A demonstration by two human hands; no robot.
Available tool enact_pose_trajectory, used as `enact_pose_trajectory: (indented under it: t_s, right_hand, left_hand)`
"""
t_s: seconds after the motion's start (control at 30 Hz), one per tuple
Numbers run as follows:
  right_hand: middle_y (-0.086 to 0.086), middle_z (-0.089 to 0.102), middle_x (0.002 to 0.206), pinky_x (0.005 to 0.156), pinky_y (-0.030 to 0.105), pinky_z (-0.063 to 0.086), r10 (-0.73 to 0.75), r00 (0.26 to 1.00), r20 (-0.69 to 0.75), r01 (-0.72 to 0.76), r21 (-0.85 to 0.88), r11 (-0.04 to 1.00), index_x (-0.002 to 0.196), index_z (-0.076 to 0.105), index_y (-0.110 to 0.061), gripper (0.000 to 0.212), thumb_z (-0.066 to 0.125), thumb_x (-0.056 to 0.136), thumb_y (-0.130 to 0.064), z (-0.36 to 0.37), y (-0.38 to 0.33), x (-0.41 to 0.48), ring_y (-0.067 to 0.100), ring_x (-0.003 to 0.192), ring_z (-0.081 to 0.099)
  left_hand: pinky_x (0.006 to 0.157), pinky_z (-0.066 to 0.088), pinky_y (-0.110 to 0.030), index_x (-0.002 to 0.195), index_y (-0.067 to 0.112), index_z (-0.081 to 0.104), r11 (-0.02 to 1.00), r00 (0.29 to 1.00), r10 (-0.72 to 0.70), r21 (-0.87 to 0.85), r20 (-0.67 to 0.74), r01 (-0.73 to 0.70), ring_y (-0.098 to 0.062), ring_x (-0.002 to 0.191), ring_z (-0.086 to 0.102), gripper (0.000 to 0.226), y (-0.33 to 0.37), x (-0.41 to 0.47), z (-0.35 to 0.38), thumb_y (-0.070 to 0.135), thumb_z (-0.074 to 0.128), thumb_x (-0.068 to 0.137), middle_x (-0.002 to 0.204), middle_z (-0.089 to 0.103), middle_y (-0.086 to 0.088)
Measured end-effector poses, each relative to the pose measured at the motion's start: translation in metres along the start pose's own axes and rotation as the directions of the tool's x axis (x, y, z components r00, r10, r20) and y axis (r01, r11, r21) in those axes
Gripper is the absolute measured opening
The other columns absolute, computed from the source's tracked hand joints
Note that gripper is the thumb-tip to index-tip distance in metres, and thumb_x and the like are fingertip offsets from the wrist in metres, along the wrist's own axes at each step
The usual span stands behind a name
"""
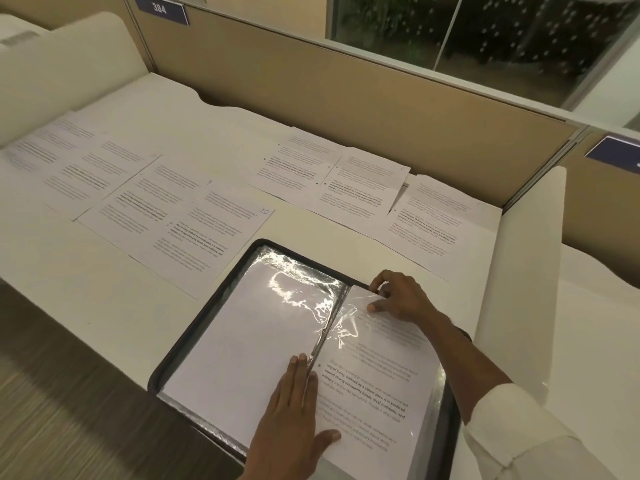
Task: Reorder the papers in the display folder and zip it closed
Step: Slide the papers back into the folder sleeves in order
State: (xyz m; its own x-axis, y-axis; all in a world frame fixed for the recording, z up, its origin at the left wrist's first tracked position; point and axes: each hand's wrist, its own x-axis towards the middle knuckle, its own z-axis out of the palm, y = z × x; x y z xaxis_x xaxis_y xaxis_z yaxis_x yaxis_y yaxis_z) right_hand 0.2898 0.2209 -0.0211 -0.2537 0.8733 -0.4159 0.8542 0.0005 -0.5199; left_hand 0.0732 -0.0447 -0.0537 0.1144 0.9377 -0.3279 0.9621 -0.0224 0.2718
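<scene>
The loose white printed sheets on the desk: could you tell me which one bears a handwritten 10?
The front white sheet of the left group, beside the black zip folder; its neighbour reads 9.

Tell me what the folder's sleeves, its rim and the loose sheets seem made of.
Sleeves: thin clear plastic, glossy; strong glare and crinkles, also where the right hand pinches one. Rim: dark, matte, likely fabric or soft plastic; too blurred to tell. Loose sheets: plain matte printer paper, flat, printed text.

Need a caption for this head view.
Left hand flat on the open display folder, right hand pinching a sleeve at its top, loose sheets spread on the desk.
</scene>
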Motion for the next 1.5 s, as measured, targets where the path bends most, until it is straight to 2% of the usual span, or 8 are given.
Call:
enact_pose_trajectory:
  t_s: [0.3,0.4,0.5,0.63,1.03,1.17,1.3,1.5]
  right_hand:
    - [-0.011,0.063,0.101,0.071,0.023,0.043,-0.031,0.988,0.15,0.033,-0.009,0.999,0.1,0.069,-0.026,0.048,0.1,0.065,-0.038,-0.01,-0.006,-0.001,0.009,0.093,0.06]
    - [-0.011,0.064,0.098,0.07,0.024,0.043,-0.016,0.992,0.124,0.021,-0.037,0.999,0.097,0.071,-0.028,0.045,0.101,0.063,-0.031,-0.005,-0.004,-0.001,0.007,0.091,0.059]
    - [-0.009,0.073,0.091,0.078,0.029,0.051,-0.022,0.993,0.117,0.023,-0.01,1.0,0.093,0.076,-0.025,0.032,0.097,0.07,-0.025,-0.005,-0.004,0.0,0.012,0.093,0.069]
    - [-0.013,0.073,0.084,0.073,0.025,0.047,-0.021,0.984,0.18,0.012,0.053,0.999,0.095,0.076,-0.018,0.023,0.091,0.08,-0.025,-0.012,-0.007,-0.002,0.01,0.087,0.068]
    - [0.002,0.076,0.08,0.078,0.038,0.062,0.067,0.953,0.295,-0.079,0.028,0.996,0.085,0.076,-0.007,0.025,0.096,0.071,-0.012,-0.017,0.0,-0.011,0.018,0.078,0.072]
    - [0.004,0.079,0.09,0.078,0.032,0.061,0.083,0.944,0.32,-0.11,0.069,0.992,0.094,0.079,-0.013,0.027,0.096,0.073,-0.02,-0.021,0.001,-0.015,0.019,0.084,0.073]
    - [0.008,0.079,0.093,0.074,0.033,0.061,0.167,0.882,0.441,-0.159,-0.055,0.986,0.098,0.08,-0.018,0.039,0.101,0.065,-0.022,-0.03,0.006,-0.021,0.022,0.08,0.072]
    - [0.008,0.078,0.095,0.071,0.03,0.063,0.253,0.872,0.42,-0.229,-0.107,0.968,0.097,0.079,-0.014,0.039,0.098,0.065,-0.006,-0.038,0.013,-0.033,0.02,0.082,0.072]
  left_hand:
    - [0.102,0.057,-0.047,0.151,0.005,0.049,0.998,0.998,-0.056,0.042,-0.002,0.056,-0.036,0.148,0.046,0.106,-0.001,-0.01,0.002,0.088,0.017,0.093,0.167,0.039,-0.019]
    - [0.123,0.034,-0.051,0.166,0.008,0.026,1.0,0.999,-0.014,-0.013,0.03,0.015,-0.032,0.162,0.009,0.11,0.003,-0.011,-0.003,0.089,0.029,0.092,0.177,0.002,-0.014]
    - [0.119,0.029,-0.044,0.161,0.007,0.041,0.999,0.999,-0.035,0.008,0.038,0.034,-0.033,0.159,0.021,0.111,0.005,-0.011,-0.01,0.089,0.036,0.087,0.175,0.015,-0.016]
    - [0.122,-0.016,-0.035,0.168,0.015,-0.01,0.997,1.0,-0.015,-0.076,0.016,0.016,-0.023,0.153,-0.037,0.111,0.008,-0.016,-0.007,0.083,0.037,0.094,0.167,-0.039,-0.002]
    - [0.121,-0.016,-0.033,0.169,0.019,-0.009,0.993,1.0,-0.001,-0.117,-0.024,-0.002,-0.021,0.156,-0.033,0.105,0.007,-0.02,-0.005,0.081,0.036,0.098,0.171,-0.035,0.0]
    - [0.122,0.018,-0.041,0.165,0.01,0.033,0.998,1.0,-0.012,-0.054,-0.02,0.01,-0.03,0.162,0.012,0.102,0.003,-0.019,-0.002,0.083,0.039,0.094,0.177,0.01,-0.012]
    - [0.125,-0.009,-0.035,0.17,0.014,0.002,0.993,0.996,0.042,-0.105,-0.081,-0.05,-0.021,0.158,-0.028,0.105,0.003,-0.022,0.002,0.081,0.037,0.097,0.174,-0.026,-0.003]
    - [0.128,0.009,-0.039,0.17,0.012,0.013,0.997,0.994,0.047,-0.053,-0.097,-0.053,-0.025,0.163,-0.014,0.105,0.001,-0.023,0.006,0.083,0.034,0.095,0.177,-0.013,-0.007]
